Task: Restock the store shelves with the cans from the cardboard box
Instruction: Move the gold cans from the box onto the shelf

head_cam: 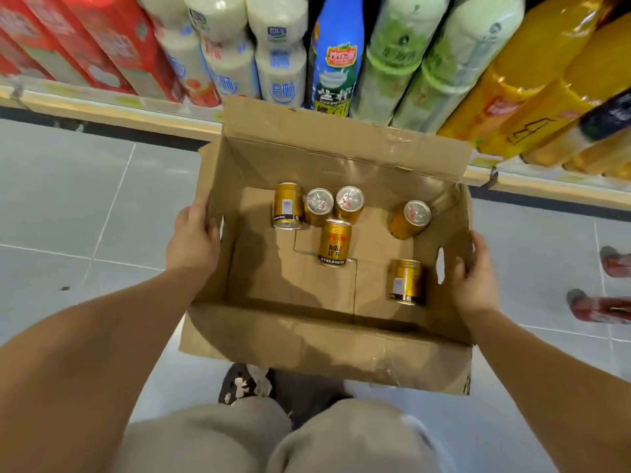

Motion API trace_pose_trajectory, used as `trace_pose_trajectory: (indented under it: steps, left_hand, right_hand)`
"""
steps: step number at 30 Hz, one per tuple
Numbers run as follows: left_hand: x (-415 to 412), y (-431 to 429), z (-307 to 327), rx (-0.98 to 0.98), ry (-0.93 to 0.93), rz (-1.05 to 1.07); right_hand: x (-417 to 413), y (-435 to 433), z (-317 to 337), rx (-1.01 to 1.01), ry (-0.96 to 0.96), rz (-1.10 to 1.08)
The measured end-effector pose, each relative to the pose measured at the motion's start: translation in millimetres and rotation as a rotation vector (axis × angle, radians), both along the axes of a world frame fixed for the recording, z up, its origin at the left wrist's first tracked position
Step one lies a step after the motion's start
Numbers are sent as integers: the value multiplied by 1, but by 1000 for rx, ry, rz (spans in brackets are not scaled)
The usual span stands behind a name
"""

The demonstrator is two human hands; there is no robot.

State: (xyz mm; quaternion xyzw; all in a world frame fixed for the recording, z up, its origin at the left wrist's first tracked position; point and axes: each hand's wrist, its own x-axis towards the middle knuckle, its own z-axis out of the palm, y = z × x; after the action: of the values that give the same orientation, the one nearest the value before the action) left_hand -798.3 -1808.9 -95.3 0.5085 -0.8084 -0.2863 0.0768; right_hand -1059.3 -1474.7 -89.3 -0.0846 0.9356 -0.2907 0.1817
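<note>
An open cardboard box (327,353) is held over a grey tiled floor (85,199) in front of a low shelf (112,110). The left hand (193,240) grips the box's left wall, fingers curled over the rim; the right hand (473,273) grips the right wall beside a cut-out handle slot, thumb inside the box. Six gold cans lie on the box floor. Three sit in a row at the back: a can lying on its side (288,206) with a white barcode label showing, and two tilted cans (318,206) (349,203) with silver pull-tab tops facing up. A fourth can (334,243) just in front reads "RedBull" with smaller characters too blurred to read. A fifth can (409,219) leans near the right rear corner; a sixth can (406,282) lies close to the right wall, label panel illegible. On the shelf stand red cartons (85,46), white bottles (276,52), one blue bottle (336,56), pale green bottles (409,59) and orange bottles (532,73), all cut off at the top, their print unreadable. Red-capped items (611,288) at the right edge are cropped and cannot be identified.
</note>
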Motion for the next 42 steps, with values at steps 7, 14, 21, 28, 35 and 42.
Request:
trace_pose_trajectory:
  steps: [7, 14, 21, 28, 35, 42]
  left_hand:
    - [-23, 7, 5, -458, -179, -386]
    - [-123, 104, -28, 114, -138, -477]
    - [-165, 111, -67, 219, -358, -473]
    - [-153, 108, -70, 270, -245, -443]
    - [-133, 93, -71, 291, -219, -629]
    - [-128, 96, -85, 245, -285, -723]
  right_hand:
    - [2, -4, 4, 304, 430, 302]
    - [33, -31, -4, 123, 59, 502]
    - [3, -40, -38, 316, -178, 156]
    - [16, -55, -73, 625, -157, 304]
    - [8, -51, -79, 374, -292, 112]
    - [11, -59, -91, 24, -570, 37]
